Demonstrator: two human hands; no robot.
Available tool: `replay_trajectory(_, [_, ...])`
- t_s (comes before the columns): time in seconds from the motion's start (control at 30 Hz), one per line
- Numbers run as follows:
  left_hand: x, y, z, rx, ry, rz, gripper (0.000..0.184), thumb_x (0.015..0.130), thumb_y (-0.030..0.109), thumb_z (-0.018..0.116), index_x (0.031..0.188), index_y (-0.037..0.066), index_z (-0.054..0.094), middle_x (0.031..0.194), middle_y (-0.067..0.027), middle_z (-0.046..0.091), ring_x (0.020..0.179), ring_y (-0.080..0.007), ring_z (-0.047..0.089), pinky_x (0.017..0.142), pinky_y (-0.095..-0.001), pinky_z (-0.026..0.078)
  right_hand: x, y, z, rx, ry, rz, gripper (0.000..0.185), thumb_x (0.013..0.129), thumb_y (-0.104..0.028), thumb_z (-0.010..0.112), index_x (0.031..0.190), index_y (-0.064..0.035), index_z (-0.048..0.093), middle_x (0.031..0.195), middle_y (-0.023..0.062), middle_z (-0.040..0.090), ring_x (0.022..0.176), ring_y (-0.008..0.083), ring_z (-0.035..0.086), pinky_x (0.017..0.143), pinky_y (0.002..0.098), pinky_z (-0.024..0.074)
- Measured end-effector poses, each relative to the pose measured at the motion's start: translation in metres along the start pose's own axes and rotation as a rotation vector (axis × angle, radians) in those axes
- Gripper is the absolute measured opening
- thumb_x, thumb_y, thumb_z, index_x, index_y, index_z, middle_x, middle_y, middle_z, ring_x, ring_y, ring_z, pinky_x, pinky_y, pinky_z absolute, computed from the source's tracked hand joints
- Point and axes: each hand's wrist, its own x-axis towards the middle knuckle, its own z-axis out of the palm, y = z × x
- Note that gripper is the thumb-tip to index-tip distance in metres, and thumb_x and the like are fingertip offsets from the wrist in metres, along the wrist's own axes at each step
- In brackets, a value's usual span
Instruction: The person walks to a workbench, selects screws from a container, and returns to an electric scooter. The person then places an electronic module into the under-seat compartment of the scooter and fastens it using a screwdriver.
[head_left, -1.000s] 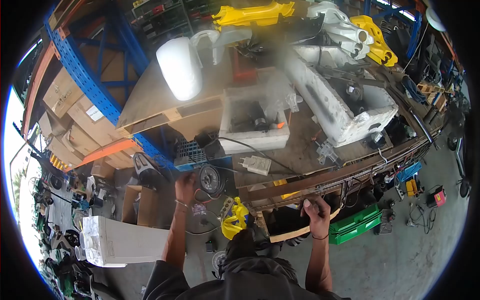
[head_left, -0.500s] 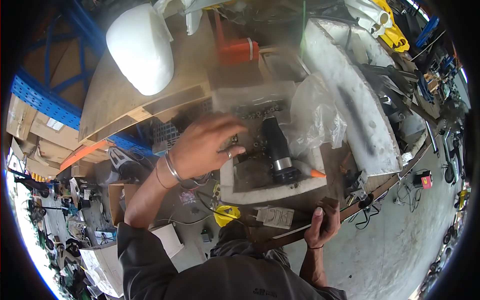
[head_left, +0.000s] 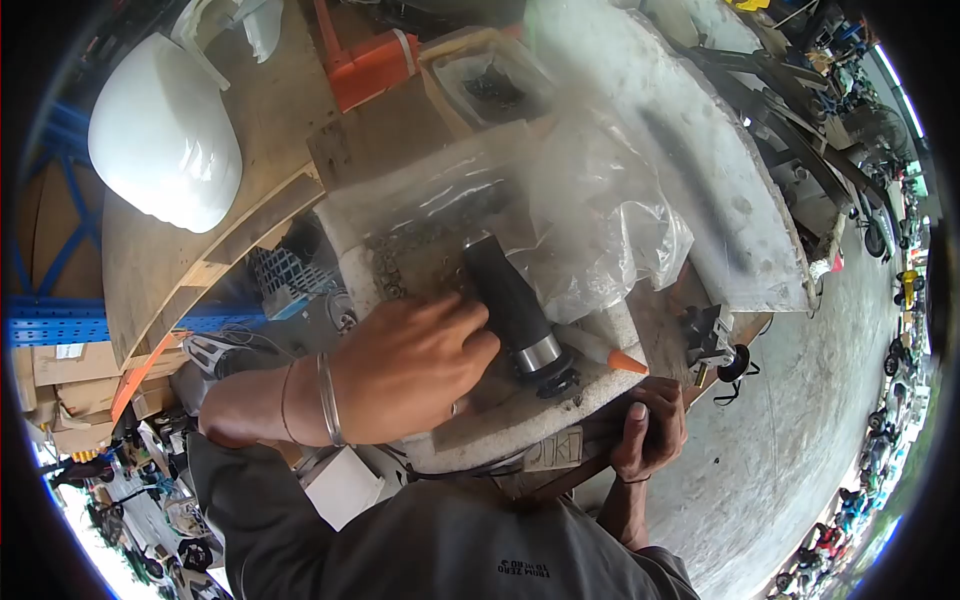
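My left hand (head_left: 415, 365) reaches over a white foam tray (head_left: 500, 437), back of the hand up. Its fingers are bent and together, and their tips point down inside the tray, so what they pinch, if anything, is hidden. Right beside them lies a black cylindrical tool with a silver band (head_left: 510, 300). A tube with an orange tip (head_left: 624, 360) rests across the tray's right side. Small metal nuts or similar parts (head_left: 390, 280) lie at the tray's far left. My right hand (head_left: 650, 430) is closed at the table's front edge; nothing recognisable shows within its fingers.
Clear plastic bags (head_left: 610, 235) cover the tray's right side. Behind stand a foam block (head_left: 690, 150), an open box (head_left: 490, 85) and an orange object (head_left: 370, 65). A white glossy shell (head_left: 165, 135) sits on the wooden board at left. A labelled block (head_left: 553, 450) lies near me.
My left hand has gone down into the tray, its spread thumb and fingers now curled together. The view has shifted closer to the tray. My right hand stays at the table edge.
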Motion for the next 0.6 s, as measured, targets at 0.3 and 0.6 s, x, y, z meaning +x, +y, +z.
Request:
replay_trajectory(0.3, [0.012, -0.021, -0.002, -0.083, -0.057, 0.1, 0.021, 0.08, 0.018, 0.071, 0.095, 0.008, 0.061, 0.083, -0.0077, 0.055, 0.079, -0.0269, 0.063, 0.067, -0.0407, 0.052, -0.001, -0.002, 0.002, -0.046, -0.003, 0.01, 0.02, 0.091, -0.014, 0.057, 0.091, 0.0061, 0.061, 0.082, 0.0176, 0.061, 0.075, 0.0271, 0.058, 0.068, 0.0358, 0.0469])
replay_trajectory(0.6, [0.001, -0.04, -0.049, 0.008, 0.15, -0.058, 0.014, 0.083, 0.013, 0.068, 0.089, 0.004, 0.059, 0.083, -0.0112, 0.058, 0.078, -0.0321, 0.061, 0.068, -0.0432, 0.046, -0.001, -0.003, 0.003, -0.038, 0.023, 0.048, 0.015, 0.086, -0.007, 0.061, 0.091, 0.0066, 0.063, 0.08, 0.0176, 0.062, 0.073, 0.0291, 0.059, 0.066, 0.0359, 0.0476])
